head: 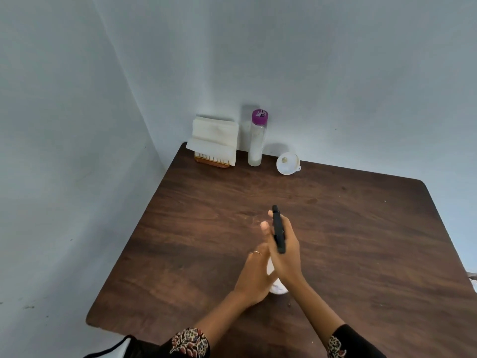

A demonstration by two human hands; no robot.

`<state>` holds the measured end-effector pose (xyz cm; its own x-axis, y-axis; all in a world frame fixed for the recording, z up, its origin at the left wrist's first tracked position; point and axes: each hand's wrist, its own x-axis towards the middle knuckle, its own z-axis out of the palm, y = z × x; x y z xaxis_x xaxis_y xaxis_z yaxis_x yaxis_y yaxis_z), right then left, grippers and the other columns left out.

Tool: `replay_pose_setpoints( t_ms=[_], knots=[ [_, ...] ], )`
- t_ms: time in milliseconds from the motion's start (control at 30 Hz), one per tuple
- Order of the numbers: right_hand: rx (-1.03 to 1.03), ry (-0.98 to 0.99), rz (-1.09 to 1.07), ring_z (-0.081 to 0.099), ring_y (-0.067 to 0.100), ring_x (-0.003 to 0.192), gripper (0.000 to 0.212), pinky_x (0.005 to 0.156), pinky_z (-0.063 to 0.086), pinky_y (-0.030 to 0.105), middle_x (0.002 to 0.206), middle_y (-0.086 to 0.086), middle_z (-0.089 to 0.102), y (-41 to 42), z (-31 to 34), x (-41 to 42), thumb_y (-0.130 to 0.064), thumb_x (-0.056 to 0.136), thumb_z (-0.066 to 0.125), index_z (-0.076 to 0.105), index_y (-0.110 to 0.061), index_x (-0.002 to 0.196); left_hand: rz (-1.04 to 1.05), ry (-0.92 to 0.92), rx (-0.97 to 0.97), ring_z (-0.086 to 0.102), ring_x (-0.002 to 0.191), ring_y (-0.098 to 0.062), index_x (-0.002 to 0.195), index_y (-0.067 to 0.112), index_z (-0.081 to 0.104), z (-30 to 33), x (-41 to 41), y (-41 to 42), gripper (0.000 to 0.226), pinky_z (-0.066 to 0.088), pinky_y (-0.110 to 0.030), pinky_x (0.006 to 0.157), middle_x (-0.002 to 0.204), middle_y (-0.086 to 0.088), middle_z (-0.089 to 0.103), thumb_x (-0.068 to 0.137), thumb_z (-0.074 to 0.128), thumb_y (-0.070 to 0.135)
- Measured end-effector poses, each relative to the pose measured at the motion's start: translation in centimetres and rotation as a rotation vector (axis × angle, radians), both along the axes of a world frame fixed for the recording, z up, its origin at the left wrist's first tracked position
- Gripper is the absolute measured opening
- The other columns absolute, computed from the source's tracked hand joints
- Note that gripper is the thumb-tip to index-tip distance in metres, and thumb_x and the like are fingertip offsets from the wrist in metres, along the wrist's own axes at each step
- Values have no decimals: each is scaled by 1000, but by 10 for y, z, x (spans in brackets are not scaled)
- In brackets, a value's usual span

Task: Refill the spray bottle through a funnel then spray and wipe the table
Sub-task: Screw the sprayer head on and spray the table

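Seemingly mid-step, both hands meet over the middle of the dark wood-grain table (361, 241): the right hand (286, 254) grips the black spray head (278, 232), while the left hand (254, 277) wraps the translucent spray bottle (277, 289), mostly hidden. Along the far edge stand a purple-capped clear bottle (257, 138), a white plastic funnel (287, 163) and folded paper napkins (215, 140). A tilt while unscrewing or tightening could spill liquid.

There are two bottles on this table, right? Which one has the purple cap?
The tall clear bottle standing at the back by the wall, beside the napkins. The other, a white spray bottle with a black sprayer, is held in both hands.
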<state>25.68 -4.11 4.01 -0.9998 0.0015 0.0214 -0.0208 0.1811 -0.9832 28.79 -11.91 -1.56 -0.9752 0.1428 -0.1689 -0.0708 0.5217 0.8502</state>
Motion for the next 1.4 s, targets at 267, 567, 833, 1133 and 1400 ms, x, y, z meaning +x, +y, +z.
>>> replay_pose_setpoints(
  t_ms=[267, 567, 833, 1133, 1400],
  knots=[
    [24, -201, 113, 66, 21, 67, 48, 69, 50, 27, 69, 10, 70, 32, -3, -7, -56, 73, 61, 72, -10, 75, -128, -249, 226, 38, 131, -11, 136, 29, 32, 12, 28, 33, 57, 35, -36, 109, 141, 3, 41, 87, 49, 52],
    [209, -352, 235, 68, 21, 67, 45, 80, 54, 39, 66, 7, 71, 34, -9, -1, -59, 75, 63, 72, -15, 70, -104, -322, 274, 33, 136, -11, 142, 25, 27, 15, 39, 42, 61, 32, -33, 111, 146, 1, 35, 89, 47, 48],
    [148, -329, 15, 55, 16, 52, 55, 62, 49, 36, 51, 6, 59, 33, -9, 2, -54, 78, 64, 65, -1, 66, -119, -340, 251, 41, 132, -15, 139, 30, 30, 18, 35, 41, 61, 37, -38, 108, 143, -1, 43, 85, 44, 55],
    [71, -372, 93, 69, 21, 80, 42, 84, 54, 38, 77, 7, 72, 40, -16, 5, -56, 74, 61, 72, -16, 82, -136, -312, 275, 39, 133, -10, 140, 30, 31, 18, 36, 38, 50, 36, -33, 108, 144, 4, 42, 94, 44, 42],
    [62, -301, 321, 63, 14, 98, 26, 76, 48, 16, 105, 6, 66, 50, 23, -5, -36, 83, 64, 62, -23, 106, -80, -214, 242, 40, 132, -8, 136, 48, 28, 23, 25, 33, 47, 31, -36, 111, 140, 18, 46, 90, 39, 54]
  ],
)
